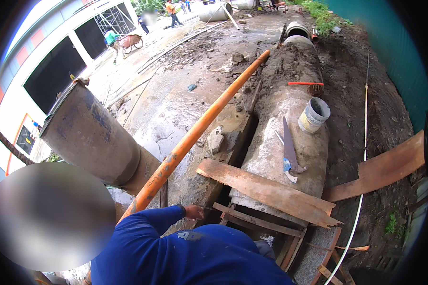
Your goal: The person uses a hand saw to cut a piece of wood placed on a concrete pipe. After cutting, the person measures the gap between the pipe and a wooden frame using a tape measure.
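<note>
Neither my left hand nor my right hand shows. Close in front, a person in a blue shirt [147, 251] leans across the bottom of the view, and a blurred oval hides the area at their left. That person's hand [195, 212] hangs by a narrow trench; whether it grips anything cannot be made out. Beside it stands a rough wooden frame [257, 220]. A broad worn plank [266, 192] lies across the near end of a concrete pipe [266, 149]. On the pipe rest a handsaw [289, 147], a hammer [297, 167] and a dirty white bucket [318, 115].
A long orange pole [209, 128] slants across the left, near a large upright grey cylinder [92, 133]. A curved board [380, 166] and a thin white pipe [364, 175] lie at right, before a green fence [390, 57]. Far left, someone pushes a wheelbarrow [128, 42].
</note>
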A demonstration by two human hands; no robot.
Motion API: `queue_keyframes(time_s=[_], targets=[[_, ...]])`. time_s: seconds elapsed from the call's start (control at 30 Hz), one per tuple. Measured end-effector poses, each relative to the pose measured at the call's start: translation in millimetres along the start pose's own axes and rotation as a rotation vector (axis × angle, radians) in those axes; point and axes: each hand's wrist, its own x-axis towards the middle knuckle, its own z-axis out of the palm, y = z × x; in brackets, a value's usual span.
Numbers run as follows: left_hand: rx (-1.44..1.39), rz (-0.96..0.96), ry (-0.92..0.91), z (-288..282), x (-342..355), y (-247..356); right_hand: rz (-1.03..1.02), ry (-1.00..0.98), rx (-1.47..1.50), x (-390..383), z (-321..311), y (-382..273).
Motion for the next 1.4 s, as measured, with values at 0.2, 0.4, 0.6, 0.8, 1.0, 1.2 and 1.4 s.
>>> queue_keyframes(time_s=[0.2, 0.4, 0.6, 0.8, 1.0, 1.2, 1.4], targets=[[-0.019, 0.013, 0.008, 8, -11, 11, 0.057, -0.012, 0.04, -12, -11, -14], [0.026, 0.092, -0.002, 9, -1, 24, 0.364, -0.029, 0.066, -21, 16, 18], [-0.1, 0.092, -0.022, 23, 16, 29, 0.034, 0.072, 0.035, -53, -18, 6], [-0.072, 0.146, -0.012, 32, 24, 44, 0.141, 0.001, 0.158, -77, -42, -12], [-0.097, 0.14, 0.005, 40, 29, 32, 0.324, -0.019, 0.326, -108, -45, -11], [-0.06, 0.085, -0.062, 28, 33, 24, 0.526, 0.008, 0.618, -151, -35, 3], [-0.04, 0.099, -0.062, 17, 26, 51, 0.682, 0.118, 1.124, -218, -15, 23]])
